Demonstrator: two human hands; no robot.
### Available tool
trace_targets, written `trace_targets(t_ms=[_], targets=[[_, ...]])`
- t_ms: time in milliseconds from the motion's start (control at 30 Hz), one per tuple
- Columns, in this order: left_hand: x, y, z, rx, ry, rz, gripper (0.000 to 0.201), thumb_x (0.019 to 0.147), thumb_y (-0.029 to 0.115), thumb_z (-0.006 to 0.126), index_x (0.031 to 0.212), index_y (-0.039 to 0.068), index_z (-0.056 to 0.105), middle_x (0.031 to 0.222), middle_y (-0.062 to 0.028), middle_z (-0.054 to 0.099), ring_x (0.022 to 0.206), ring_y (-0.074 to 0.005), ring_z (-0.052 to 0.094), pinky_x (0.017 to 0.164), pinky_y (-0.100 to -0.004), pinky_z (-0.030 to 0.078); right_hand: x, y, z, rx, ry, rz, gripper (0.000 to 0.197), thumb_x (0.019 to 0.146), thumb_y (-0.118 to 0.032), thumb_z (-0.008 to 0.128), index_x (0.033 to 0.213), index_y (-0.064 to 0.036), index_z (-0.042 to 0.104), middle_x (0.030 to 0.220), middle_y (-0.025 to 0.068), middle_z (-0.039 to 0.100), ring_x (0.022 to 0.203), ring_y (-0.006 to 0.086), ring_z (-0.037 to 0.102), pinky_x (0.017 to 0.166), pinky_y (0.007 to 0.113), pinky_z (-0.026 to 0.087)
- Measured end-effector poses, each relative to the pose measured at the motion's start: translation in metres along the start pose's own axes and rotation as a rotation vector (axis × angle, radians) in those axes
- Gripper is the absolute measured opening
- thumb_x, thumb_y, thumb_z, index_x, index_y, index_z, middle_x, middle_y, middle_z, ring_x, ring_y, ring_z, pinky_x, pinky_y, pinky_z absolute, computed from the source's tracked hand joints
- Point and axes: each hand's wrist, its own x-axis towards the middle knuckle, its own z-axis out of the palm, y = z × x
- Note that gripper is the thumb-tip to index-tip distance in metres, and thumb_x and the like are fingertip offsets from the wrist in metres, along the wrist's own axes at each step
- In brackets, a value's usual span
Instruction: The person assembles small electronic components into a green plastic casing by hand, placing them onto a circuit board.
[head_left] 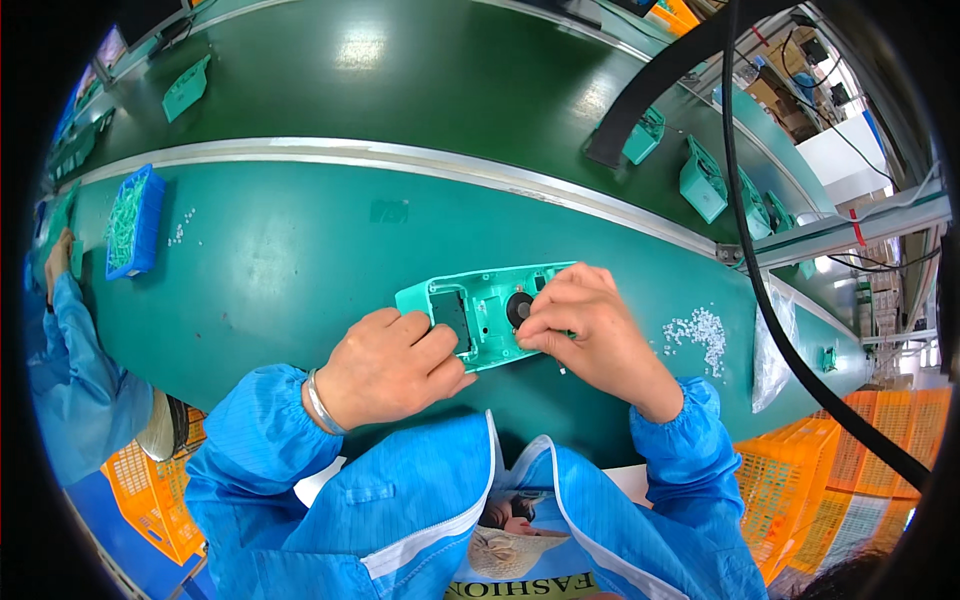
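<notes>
1. Many clear bits (pixel 700 338) lay at three o'clock from the green housing (pixel 490 315) on the table (pixel 290 260), a blue bin (pixel 150 225) near ten.
2. The left hand (pixel 390 368) curled over the housing's eight-o'clock edge; the right hand (pixel 592 325) bunched its fingers at a black disc (pixel 517 309), grip uncertain.
3. The housing was hollow, ribbed plastic.
</notes>
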Motion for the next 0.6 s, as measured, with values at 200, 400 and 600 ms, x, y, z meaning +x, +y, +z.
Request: trace_targets(t_ms=[200, 400, 600], targets=[[0.002, -0.009, 0.002, -0.014, 0.064, -0.062, 0.035, 0.067, 0.026, 0.085, 0.067, 0.013, 0.052, 0.077, -0.0032, 0.053, 0.063, -0.0221, 0.055, 0.051, -0.0391, 0.042, -0.028, 0.001, 0.000, 0.241, 0.433, 0.170, 0.006, 0.088, -0.008, 0.077, 0.094, -0.0057, 0.076, 0.087, 0.0071, 0.070, 0.090, 0.0239, 0.063, 0.082, 0.038, 0.046], [0.050, -0.069, 0.011, 0.160, 0.148, -0.217, 0.030, 0.076, 0.025, 0.082, 0.069, 0.011, 0.057, 0.075, -0.0058, 0.055, 0.064, -0.0284, 0.059, 0.054, -0.0435, 0.045, -0.034, 0.002, 0.037, 0.382, 0.363, -0.044, 0.008, 0.089, -0.006, 0.076, 0.097, -0.0049, 0.074, 0.092, 0.0070, 0.068, 0.088, 0.0259, 0.064, 0.075, 0.036, 0.051], [0.122, -0.141, 0.068, 0.345, 0.221, -0.320, 0.029, 0.088, 0.031, 0.074, 0.072, 0.010, 0.062, 0.077, -0.0070, 0.058, 0.068, -0.0302, 0.064, 0.058, -0.0454, 0.049, -0.029, 0.011, 0.067, 0.182, 0.271, -0.252, 0.005, 0.087, -0.013, 0.074, 0.089, -0.0092, 0.071, 0.087, 0.0051, 0.062, 0.085, 0.0269, 0.061, 0.075, 0.041, 0.049]])
